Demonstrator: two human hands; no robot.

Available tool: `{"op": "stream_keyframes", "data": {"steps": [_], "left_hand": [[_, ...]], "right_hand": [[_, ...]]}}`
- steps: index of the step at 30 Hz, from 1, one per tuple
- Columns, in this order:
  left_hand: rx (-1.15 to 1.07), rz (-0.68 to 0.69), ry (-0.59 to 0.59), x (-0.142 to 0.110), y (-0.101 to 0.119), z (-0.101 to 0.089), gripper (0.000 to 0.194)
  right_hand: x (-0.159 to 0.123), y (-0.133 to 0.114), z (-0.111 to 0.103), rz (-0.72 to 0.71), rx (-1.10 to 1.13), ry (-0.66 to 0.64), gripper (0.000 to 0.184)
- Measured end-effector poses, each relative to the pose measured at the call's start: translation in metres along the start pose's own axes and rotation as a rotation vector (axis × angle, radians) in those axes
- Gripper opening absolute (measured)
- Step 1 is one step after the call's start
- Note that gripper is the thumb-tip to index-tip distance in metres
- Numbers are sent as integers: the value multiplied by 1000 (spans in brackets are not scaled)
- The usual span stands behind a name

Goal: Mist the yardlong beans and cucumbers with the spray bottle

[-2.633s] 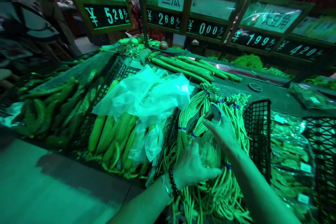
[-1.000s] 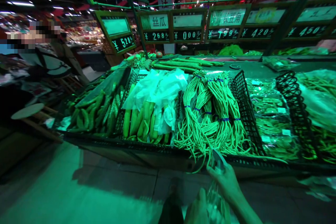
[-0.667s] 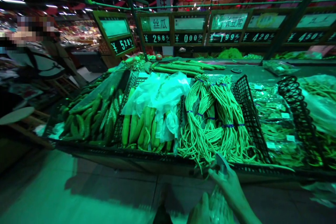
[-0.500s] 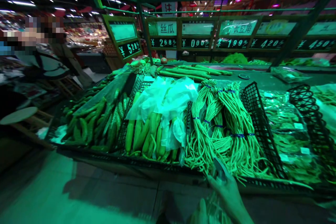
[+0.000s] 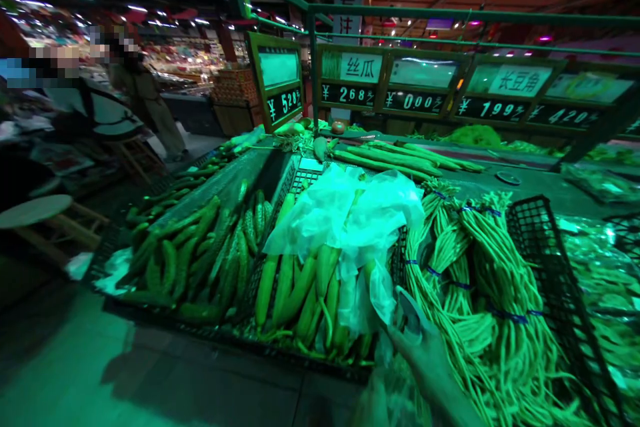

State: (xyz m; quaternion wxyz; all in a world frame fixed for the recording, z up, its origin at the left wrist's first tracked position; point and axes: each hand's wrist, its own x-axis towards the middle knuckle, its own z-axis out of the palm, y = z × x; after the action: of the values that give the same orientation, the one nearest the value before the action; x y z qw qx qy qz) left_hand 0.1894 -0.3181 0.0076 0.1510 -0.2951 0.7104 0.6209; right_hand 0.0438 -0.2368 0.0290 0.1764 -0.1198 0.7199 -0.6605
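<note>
- The right hand [image 5: 425, 363] comes up from the bottom edge of the view, with the fingers curled around a small flat object [image 5: 409, 310]; what this object is, I cannot tell.
- The small flat object is tilted, and its long axis goes from the hand up and to the left, toward the white plastic bags [image 5: 350, 220].
- A thin clear plastic bag [image 5: 387, 393] hangs just under the right hand, at the lower edge of the view; it looks held together with the object, but the grip on it is not clear.
- The left hand is not in view.
- The hand is in front of the display, between the pale green gourds [image 5: 295, 287] and the tied bundles of long beans [image 5: 480, 300].
- The bundles of beans lie with their long axis from far to near, the tied ends toward the price signs [image 5: 415, 101].
- On the left lie dark cucumbers [image 5: 200, 253], also pointing mostly from far to near.
- A black mesh crate wall [image 5: 555, 267] stands on the right of the beans.
- A person [image 5: 95, 107] stands far on the left.
</note>
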Motion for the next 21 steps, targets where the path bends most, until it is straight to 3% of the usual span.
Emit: {"op": "stream_keyframes", "data": {"steps": [3, 5, 7, 9, 11, 17, 21], "left_hand": [[-8, -32, -5, 8, 26, -31, 72], [25, 24, 6, 10, 45, -52, 93], [62, 172, 15, 10, 65, -72, 122], [57, 360, 15, 12, 85, -93, 118], [40, 442, 25, 18, 101, -111, 113], [-33, 561, 154, 51, 121, -146, 130], [-154, 599, 207, 61, 124, -159, 113]], "right_hand": [[26, -25, 14, -79, -33, -14, 80], [44, -47, 24, -151, -60, -21, 65], [63, -68, 35, -183, -99, -33, 50], [83, -88, 45, -196, -129, -56, 44], [103, -104, 55, -227, -119, -58, 44], [157, -130, 78, -295, -60, 75, 37], [178, -140, 92, -314, -30, 82, 39]]}}
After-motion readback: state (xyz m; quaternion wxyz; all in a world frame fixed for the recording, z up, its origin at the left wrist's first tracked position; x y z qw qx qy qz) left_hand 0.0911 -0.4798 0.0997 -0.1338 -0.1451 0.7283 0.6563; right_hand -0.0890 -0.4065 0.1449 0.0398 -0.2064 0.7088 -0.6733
